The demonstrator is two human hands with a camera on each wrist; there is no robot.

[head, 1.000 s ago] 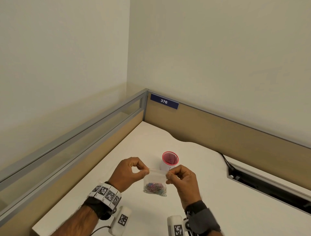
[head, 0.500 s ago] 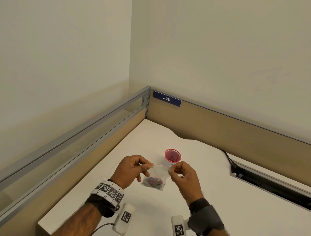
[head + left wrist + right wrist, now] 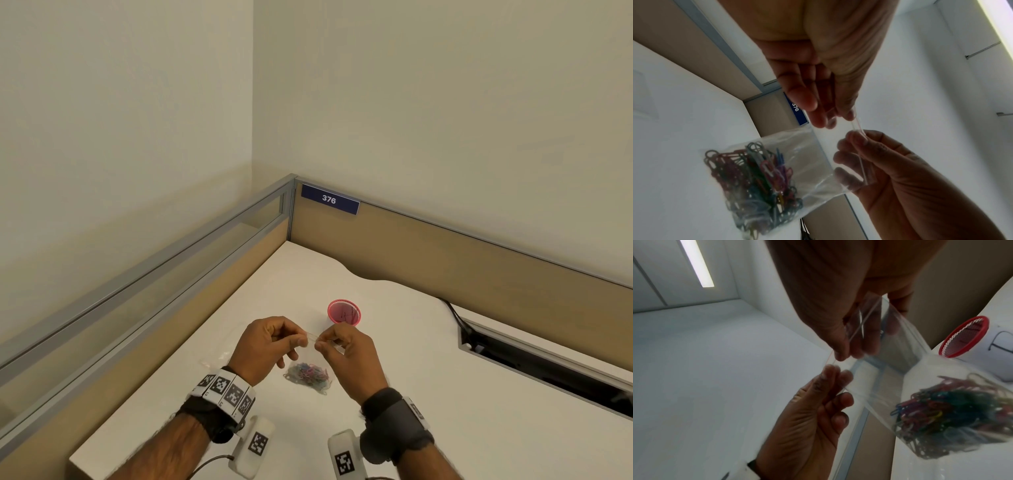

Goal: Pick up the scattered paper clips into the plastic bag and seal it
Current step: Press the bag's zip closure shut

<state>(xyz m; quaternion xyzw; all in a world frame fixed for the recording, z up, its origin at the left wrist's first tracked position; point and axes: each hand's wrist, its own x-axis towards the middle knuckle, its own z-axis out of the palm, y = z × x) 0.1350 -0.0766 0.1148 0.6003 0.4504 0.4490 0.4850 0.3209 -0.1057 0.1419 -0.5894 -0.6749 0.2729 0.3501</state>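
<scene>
Zip strip's point(image 3: 859, 128) closure — unclear; bag point(image 3: 941, 378) — cut off at right edge

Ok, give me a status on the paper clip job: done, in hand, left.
Done: the paper clips sit bunched at the bottom of the plastic bag, and none show loose on the desk.
In hand: the left hand and right hand both pinch the bag's top strip, close together, with the bag hanging below them.
Left: finishing the seal. Whether the strip is fully pressed shut cannot be told.

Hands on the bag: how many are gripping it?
2. The left hand pinches the top strip of the bag from the left. The right hand pinches the same strip right beside it, from the right.
</scene>
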